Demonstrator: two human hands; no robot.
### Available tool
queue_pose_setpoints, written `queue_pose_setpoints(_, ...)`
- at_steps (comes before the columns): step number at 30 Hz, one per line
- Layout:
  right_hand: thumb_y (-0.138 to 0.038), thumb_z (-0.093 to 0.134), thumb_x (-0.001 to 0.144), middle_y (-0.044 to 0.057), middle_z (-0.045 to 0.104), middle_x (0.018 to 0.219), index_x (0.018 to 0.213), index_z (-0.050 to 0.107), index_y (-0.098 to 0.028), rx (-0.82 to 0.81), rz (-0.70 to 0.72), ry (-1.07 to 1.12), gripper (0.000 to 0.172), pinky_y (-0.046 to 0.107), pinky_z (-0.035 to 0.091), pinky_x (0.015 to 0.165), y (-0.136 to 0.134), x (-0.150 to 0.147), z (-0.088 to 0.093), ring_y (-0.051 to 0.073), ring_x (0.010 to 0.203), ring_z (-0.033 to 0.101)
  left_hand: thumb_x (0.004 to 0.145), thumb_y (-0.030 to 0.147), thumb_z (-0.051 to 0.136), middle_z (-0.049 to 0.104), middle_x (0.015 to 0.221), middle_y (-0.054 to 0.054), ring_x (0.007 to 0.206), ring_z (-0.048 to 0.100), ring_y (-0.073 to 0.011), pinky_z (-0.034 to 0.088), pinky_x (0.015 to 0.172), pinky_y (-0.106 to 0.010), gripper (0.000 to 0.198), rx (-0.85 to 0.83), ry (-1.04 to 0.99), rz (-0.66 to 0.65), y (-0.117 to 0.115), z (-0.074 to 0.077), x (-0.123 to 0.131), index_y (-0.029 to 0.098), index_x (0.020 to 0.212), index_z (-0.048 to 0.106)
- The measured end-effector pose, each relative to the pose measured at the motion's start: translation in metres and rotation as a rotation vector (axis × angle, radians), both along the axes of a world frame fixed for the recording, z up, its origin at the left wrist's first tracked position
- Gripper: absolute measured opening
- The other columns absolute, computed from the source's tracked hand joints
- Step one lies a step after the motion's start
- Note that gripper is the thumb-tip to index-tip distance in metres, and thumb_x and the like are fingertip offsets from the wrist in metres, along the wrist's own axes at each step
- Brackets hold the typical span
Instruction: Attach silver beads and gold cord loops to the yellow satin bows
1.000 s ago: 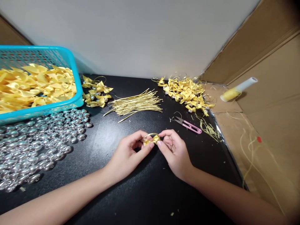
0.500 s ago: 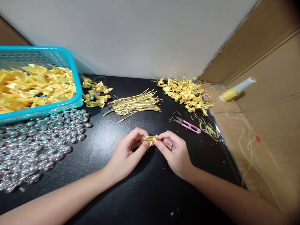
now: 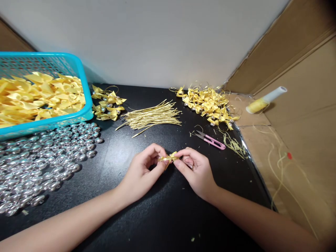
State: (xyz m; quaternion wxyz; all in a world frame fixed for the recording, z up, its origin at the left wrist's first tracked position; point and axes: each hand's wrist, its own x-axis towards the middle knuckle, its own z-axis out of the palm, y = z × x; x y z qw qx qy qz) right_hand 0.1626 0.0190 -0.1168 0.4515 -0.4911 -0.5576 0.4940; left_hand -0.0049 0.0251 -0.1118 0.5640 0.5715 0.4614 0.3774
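Observation:
Between both hands, low over the black table [image 3: 154, 224], is a small yellow ribbon bow [image 3: 172, 157] with gold tie around it. My left hand [image 3: 144, 171] pinches its left side with thumb and forefinger. On the right side, the thumb and forefinger of my right hand [image 3: 195, 171] are closed on the bow. Fingertips cover part of it, so its back and any bead on it are hard to make out. Beyond the hands lies a bundle of gold twist ties [image 3: 153, 117]. Pink-handled thread snips [image 3: 210, 139] rest to the right, blades pointing left.
A turquoise basket [image 3: 85, 87] of yellow ribbon bows [image 3: 52, 92] stands at left, silver beads [image 3: 39, 164] spread before it. Beaded bows lie in a small group [image 3: 109, 103] and a larger pile [image 3: 210, 103]. Cut scraps [image 3: 236, 145] and a thread spool [image 3: 265, 99] are at right.
The bow has turned slightly between my fingertips, and the gold tie lies at a different angle. Both hands stay in nearly the same place. Nothing else has visibly moved.

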Motion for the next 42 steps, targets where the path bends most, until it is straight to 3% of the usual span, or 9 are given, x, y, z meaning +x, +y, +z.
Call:
queue_pose_setpoints(3, -0.023, 0.064, 0.079, -0.007, 0.042, 0.057, 0.082, 0.06, -0.02, 0.025, -0.036, -0.042, 0.006, 0.023, 0.036, 0.048, -0.001, 0.0, 0.003, 0.008, 0.049, 0.038, 0.089, 0.023, 0.055, 0.059, 0.076, 0.001, 0.069, 0.055, -0.012, 0.045, 0.064, -0.024, 0.006, 0.044, 0.036, -0.006, -0.002, 0.0, -0.001, 0.019, 0.084, 0.052)
queue_pose_setpoints(6, -0.021, 0.062, 0.079, -0.009, 0.032, 0.055, 0.083, 0.053, -0.02, 0.101, -0.05, -0.126, 0.01, 0.022, 0.034, 0.048, -0.002, 0.001, 0.005, 0.008, 0.049, 0.036, 0.089, 0.019, 0.054, 0.059, 0.076, 0.001, 0.068, 0.057, -0.0121, 0.045, 0.063, -0.024, 0.005, 0.151, 0.122, -0.029, -0.005, 0.0, -0.003, 0.02, 0.085, 0.051)
queue_pose_setpoints(11, -0.019, 0.055, 0.085, -0.006, 0.043, 0.06, 0.075, 0.049, -0.019, 0.199, 0.067, -0.285, 0.011, 0.021, 0.034, 0.05, -0.001, 0.003, 0.005, 0.007, 0.05, 0.041, 0.088, 0.016, 0.055, 0.057, 0.075, 0.002, 0.066, 0.056, -0.0114, 0.045, 0.061, -0.023, 0.007, 0.304, 0.214, -0.03, -0.006, -0.001, -0.004, 0.021, 0.088, 0.049)
queue_pose_setpoints(18, -0.017, 0.051, 0.086, -0.005, 0.049, 0.06, 0.075, 0.052, -0.018, 0.208, 0.05, -0.261, 0.011, 0.02, 0.034, 0.048, 0.0, 0.003, 0.001, 0.007, 0.049, 0.044, 0.085, 0.019, 0.059, 0.058, 0.073, 0.002, 0.065, 0.057, -0.0117, 0.047, 0.06, -0.024, 0.008, 0.251, 0.189, -0.011, -0.003, 0.001, -0.002, 0.02, 0.085, 0.051)
queue_pose_setpoints(26, -0.017, 0.053, 0.088, -0.006, 0.051, 0.059, 0.077, 0.052, -0.018, 0.2, 0.018, -0.229, 0.011, 0.018, 0.033, 0.047, 0.001, 0.003, -0.001, 0.006, 0.047, 0.044, 0.08, 0.015, 0.061, 0.056, 0.078, -0.001, 0.067, 0.051, -0.012, 0.041, 0.057, -0.023, 0.006, 0.487, 0.394, 0.054, 0.003, 0.014, -0.003, 0.017, 0.076, 0.059)
queue_pose_setpoints(42, -0.02, 0.053, 0.089, -0.003, 0.053, 0.065, 0.076, 0.054, -0.018, 0.17, 0.035, -0.189, 0.014, 0.019, 0.036, 0.05, -0.001, 0.003, -0.006, 0.007, 0.052, 0.049, 0.087, 0.019, 0.054, 0.056, 0.071, 0.0, 0.065, 0.052, -0.012, 0.039, 0.059, -0.024, 0.016, 0.328, 0.393, -0.083, 0.008, 0.013, 0.0, 0.017, 0.072, 0.062)
